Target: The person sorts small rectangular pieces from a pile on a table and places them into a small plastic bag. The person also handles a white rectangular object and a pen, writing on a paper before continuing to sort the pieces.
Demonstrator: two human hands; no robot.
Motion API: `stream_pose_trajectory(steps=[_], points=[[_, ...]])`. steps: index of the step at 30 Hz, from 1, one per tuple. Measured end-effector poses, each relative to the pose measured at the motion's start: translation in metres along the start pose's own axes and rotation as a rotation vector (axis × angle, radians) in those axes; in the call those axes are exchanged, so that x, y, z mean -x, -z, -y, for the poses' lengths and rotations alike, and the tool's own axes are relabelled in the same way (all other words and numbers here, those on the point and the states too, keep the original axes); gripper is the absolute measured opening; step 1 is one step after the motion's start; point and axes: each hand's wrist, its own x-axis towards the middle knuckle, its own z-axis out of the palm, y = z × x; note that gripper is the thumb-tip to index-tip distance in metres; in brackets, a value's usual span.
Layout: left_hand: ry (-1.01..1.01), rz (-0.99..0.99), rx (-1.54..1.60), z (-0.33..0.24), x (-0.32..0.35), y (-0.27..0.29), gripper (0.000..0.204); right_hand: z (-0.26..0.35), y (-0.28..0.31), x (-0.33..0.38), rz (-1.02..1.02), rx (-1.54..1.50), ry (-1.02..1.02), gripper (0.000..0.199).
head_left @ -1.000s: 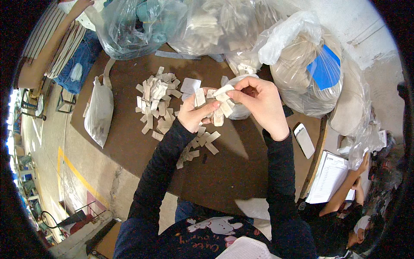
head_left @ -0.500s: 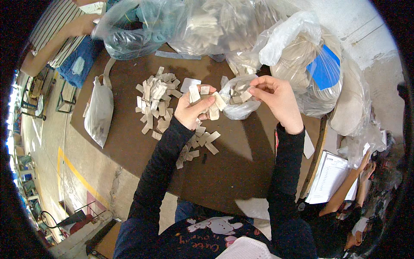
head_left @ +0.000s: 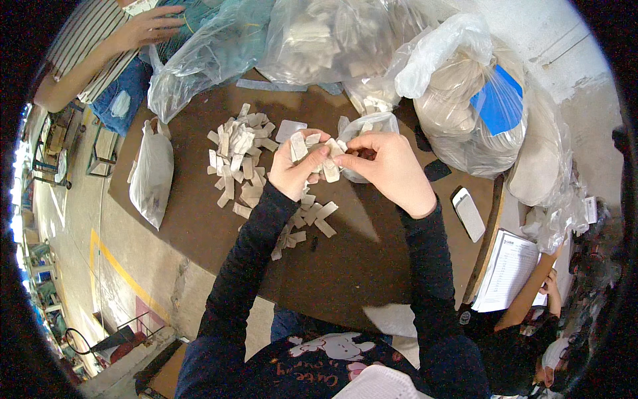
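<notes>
Head view. Your left hand (head_left: pixel 299 169) is closed on a small stack of flat, pale strips (head_left: pixel 299 145); your right hand (head_left: pixel 389 166) pinches one more strip (head_left: pixel 330 169) at the stack's edge, above the brown table (head_left: pixel 359 266). Square the ends before you add it, and press the thumb flat so that nothing fans out. The strips look thin, stiff and matt, like card or veneer. A loose pile (head_left: pixel 239 156) lies just left of the hands. Glossy, crinkled clear bags (head_left: pixel 319 40) crowd the far edge; a white phone (head_left: pixel 468 213) lies at right.
</notes>
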Motion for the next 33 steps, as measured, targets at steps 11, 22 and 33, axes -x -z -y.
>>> stream_pose_trajectory(steps=[11, 22, 33], points=[[0.032, 0.041, 0.094, -0.011, 0.002, -0.005, 0.031, -0.015, 0.009, -0.002, -0.132, -0.114, 0.017, 0.016], [0.048, 0.027, 0.029, -0.011, 0.004, -0.002, 0.034, -0.020, 0.003, -0.003, -0.133, -0.111, 0.074, 0.016], [-0.062, -0.086, 0.076, -0.007, 0.003, -0.002, 0.031, -0.013, -0.007, -0.001, -0.133, -0.024, 0.040, 0.043]])
